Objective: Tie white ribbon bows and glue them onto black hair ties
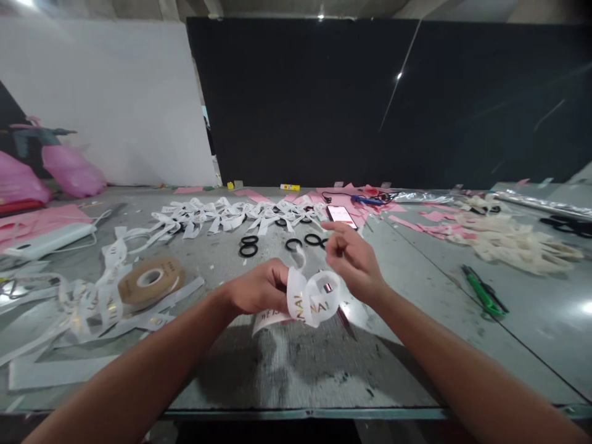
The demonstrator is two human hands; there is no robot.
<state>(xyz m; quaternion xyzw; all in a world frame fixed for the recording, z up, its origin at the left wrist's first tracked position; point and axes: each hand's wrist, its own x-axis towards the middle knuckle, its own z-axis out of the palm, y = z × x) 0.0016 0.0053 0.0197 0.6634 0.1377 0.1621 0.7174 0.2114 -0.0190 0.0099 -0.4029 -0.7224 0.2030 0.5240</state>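
My left hand (261, 288) is closed on a white ribbon (296, 296) with gold lettering, pinched above the table. The ribbon curls into round loops to the right of the fingers, and a tail hangs below the hand. Just right of the loops is my right hand (350, 260), its index finger stretched out and the other fingers bent, with nothing visible in it. Behind the hands lie black rings (248, 246), one of them close to a white strip. A thin dark object (346, 322) under the loops is too unclear to name.
White ribbon bows (222, 214) lie in a row at the back. At left are a ribbon roll (150, 280) and loose printed ribbon (111, 296). A phone (341, 216), a green-handled cutter (483, 293), cream ribbon (518, 243) and pink scraps (346, 196) lie right and behind.
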